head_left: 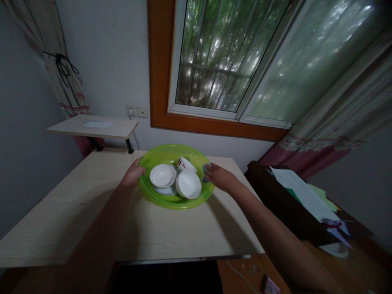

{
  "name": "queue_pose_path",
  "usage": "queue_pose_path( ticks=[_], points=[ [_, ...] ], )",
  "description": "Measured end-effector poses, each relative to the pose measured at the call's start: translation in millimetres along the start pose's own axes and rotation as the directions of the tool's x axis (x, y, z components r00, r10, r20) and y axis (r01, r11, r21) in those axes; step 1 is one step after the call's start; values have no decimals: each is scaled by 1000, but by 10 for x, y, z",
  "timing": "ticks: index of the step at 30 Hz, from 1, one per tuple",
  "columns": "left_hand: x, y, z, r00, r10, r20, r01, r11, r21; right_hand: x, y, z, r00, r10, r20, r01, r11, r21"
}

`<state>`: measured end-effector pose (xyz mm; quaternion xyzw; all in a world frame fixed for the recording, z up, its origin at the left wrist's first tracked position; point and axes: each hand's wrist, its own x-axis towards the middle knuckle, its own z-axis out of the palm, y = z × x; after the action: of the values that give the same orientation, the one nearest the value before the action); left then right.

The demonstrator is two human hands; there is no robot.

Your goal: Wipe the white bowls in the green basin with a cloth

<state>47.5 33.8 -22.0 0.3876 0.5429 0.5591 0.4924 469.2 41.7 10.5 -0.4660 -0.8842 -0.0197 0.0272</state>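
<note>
"What do we have in front of us?"

"We have a green basin [159, 156] at the middle of the pale worktop [171, 237], with our left hand [131, 175] at its left side and our right hand [221, 178] at its right. We cannot tell whether its base touches the wood."

"How are our fingers [211, 167] set?"

"On the left they are closed on the rim, with the thumb [141, 170] in sight and most of the grip hidden. On the right they are pinched together on a crumpled grey cloth [205, 173], just at the basin's inner wall."

"And what do we see inside the basin?"

"We see a white bowl [163, 175] upright on the left, above a white plate [167, 191]. Beside it on the right, a second bowl [189, 185] leans towards us. Behind these, a third bowl [185, 164] with red marks is tilted."

"What stands around us?"

"To our left we have a small raised shelf [118, 130] bearing a sheet of paper [98, 124]. Ahead is a window [220, 65], and to our right some papers [301, 192] lie on dark furniture [272, 198]."
</note>
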Motion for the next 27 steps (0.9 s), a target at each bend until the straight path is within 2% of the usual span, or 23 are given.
queue_pose_path(
  ticks=[2,4,7,9,11,13,15,17,20,27],
  points=[
    [3,2,0,1000,-1,-5,1,1000,5,-19,98,69,995,74,-67,-64,987,145],
    [8,-2,-2,1000,-5,-3,5,1000,-4,0,152,190,963,224,-150,-158,919,362],
    [15,-19,-11,1000,-14,-1,14,1000,-3,118,144,406,874,448,-185,-210,695,688],
    [18,-30,-17,1000,-17,-12,17,1000,17,244,103,511,814,570,-114,-177,429,886],
    [20,-34,-20,999,-18,-26,19,999,48,375,62,556,778,627,32,-95,66,993],
    [21,-30,-21,999,-21,-29,23,997,75,482,41,552,784,597,172,-4,-272,962],
    [23,-22,-19,999,-24,-26,26,996,87,548,47,530,814,533,231,69,-484,872],
    [26,-16,-17,999,-25,-26,27,996,80,574,67,523,835,499,230,128,-583,802],
    [31,-21,-17,999,-26,-38,28,998,52,555,83,575,857,465,223,147,-635,759],
    [35,-61,-16,1000,-8,-23,8,1000,14,329,-57,776,870,325,370,-40,-703,710]
  ],
)
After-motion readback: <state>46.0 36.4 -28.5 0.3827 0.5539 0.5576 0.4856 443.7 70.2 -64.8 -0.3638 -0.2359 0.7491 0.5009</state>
